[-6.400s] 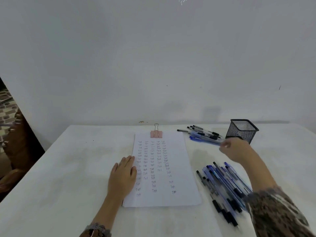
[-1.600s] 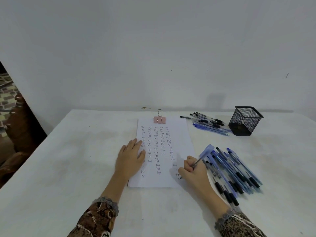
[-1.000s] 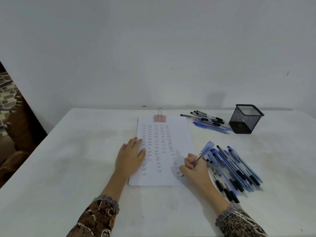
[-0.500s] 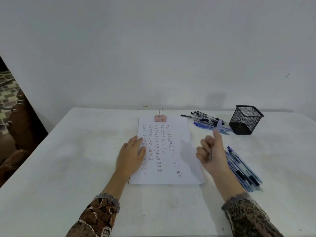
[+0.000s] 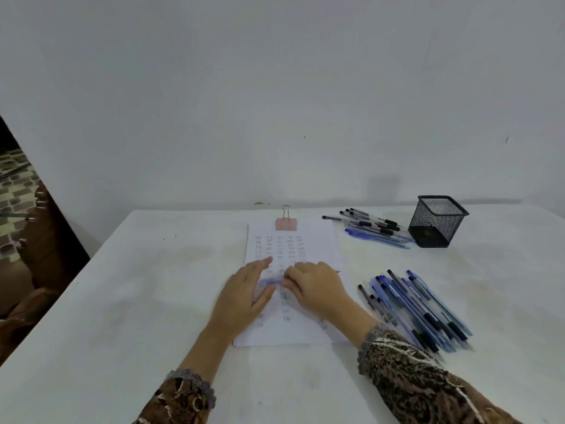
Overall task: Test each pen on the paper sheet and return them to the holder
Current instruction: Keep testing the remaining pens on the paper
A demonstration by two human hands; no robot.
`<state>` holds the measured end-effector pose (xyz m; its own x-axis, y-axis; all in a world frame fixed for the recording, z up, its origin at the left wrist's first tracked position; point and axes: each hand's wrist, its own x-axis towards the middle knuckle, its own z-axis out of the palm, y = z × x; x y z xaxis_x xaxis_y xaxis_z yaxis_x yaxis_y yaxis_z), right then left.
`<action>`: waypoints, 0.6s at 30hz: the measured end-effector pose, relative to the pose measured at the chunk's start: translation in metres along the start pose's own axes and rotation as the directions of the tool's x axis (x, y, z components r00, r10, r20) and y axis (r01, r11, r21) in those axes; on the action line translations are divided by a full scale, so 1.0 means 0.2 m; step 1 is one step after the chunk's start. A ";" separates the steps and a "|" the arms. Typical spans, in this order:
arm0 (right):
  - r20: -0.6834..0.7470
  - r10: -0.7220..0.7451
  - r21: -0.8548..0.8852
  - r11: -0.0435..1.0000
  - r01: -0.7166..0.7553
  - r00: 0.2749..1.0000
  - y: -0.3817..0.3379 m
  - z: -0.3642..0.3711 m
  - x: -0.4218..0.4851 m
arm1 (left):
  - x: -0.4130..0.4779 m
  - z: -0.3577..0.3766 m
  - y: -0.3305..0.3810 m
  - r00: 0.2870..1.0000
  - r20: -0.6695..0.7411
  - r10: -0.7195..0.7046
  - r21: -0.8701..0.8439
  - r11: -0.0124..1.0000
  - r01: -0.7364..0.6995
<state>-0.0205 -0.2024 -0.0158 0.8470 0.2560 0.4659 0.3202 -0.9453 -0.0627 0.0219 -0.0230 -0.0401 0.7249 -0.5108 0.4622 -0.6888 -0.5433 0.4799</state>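
The paper sheet (image 5: 319,240), with columns of small test marks, lies in the middle of the table. My left hand (image 5: 244,298) rests on its left side. My right hand (image 5: 318,289) is over the sheet, closed around a blue pen. The pen's blurred blue cap end (image 5: 269,282) points left, and my left thumb and fingers pinch it. The black mesh holder (image 5: 437,221) stands at the back right, tilted, with no pens showing in it.
A heap of several blue and black pens (image 5: 419,307) lies right of the sheet. A smaller group of pens (image 5: 373,229) lies beside the holder. A pink binder clip (image 5: 286,223) grips the sheet's top edge. The white table (image 5: 153,301) meets a white wall behind.
My right hand wrote at the sheet's lower right, lifted with the pen upright, then swung left to meet my left hand. My left fingers have closed on the pen's cap end.
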 end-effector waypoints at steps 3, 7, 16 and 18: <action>-0.065 0.018 -0.044 0.999 -0.021 0.998 -0.04 0.04 0.01 | 0.01 0.01 -0.01 0.991 0.131 0.023 0.041 0.999 -0.029; -0.121 0.033 -0.076 0.996 -0.042 0.992 -0.03 0.01 0.03 | 0.02 0.01 0.00 0.987 0.150 -0.050 0.002 0.999 0.050; -0.037 0.223 0.193 0.958 -0.212 0.974 0.16 -0.15 0.04 | 0.01 -0.02 0.03 0.985 0.053 -0.162 -0.062 0.984 0.165; -0.199 0.557 0.670 0.677 -0.303 0.806 0.15 -0.19 0.03 | 0.01 -0.02 0.03 0.989 0.044 -0.141 -0.052 0.988 0.144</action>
<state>-0.0221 -0.2368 0.0194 0.7771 -0.3605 0.5160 0.2447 -0.5823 -0.7753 0.0192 -0.0255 -0.0332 0.8145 -0.4577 0.3565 -0.5770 -0.5756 0.5794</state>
